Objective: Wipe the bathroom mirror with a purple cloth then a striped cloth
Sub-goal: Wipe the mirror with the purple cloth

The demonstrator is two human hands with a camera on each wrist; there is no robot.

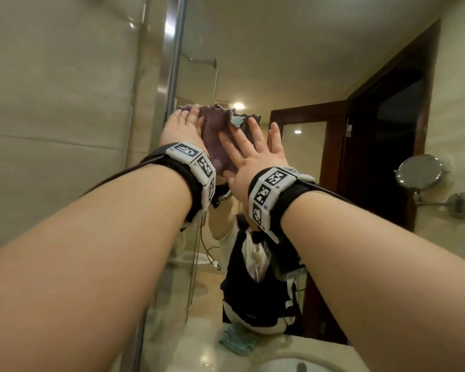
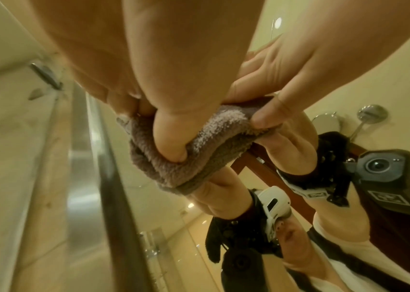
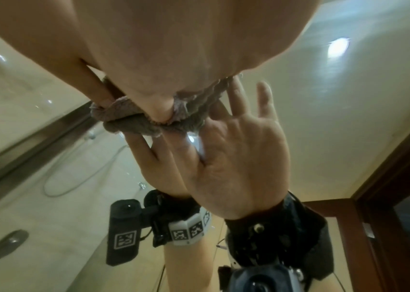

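Both hands press one purple cloth [image 1: 214, 135] flat against the mirror [image 1: 293, 76]. The left hand [image 1: 181, 128] lies at the cloth's 9 o'clock side with fingers straight; the right hand [image 1: 253, 151] is spread wide at its 4 o'clock. By my judgement the first wipe is under way, and the second is not begun: one striped cloth [image 1: 238, 342] lies on the worktop [image 1: 199, 353] at 6 o'clock, beside one sink [image 1: 304, 367]. One round shaving mirror [image 1: 420, 171] hangs at 3 o'clock.
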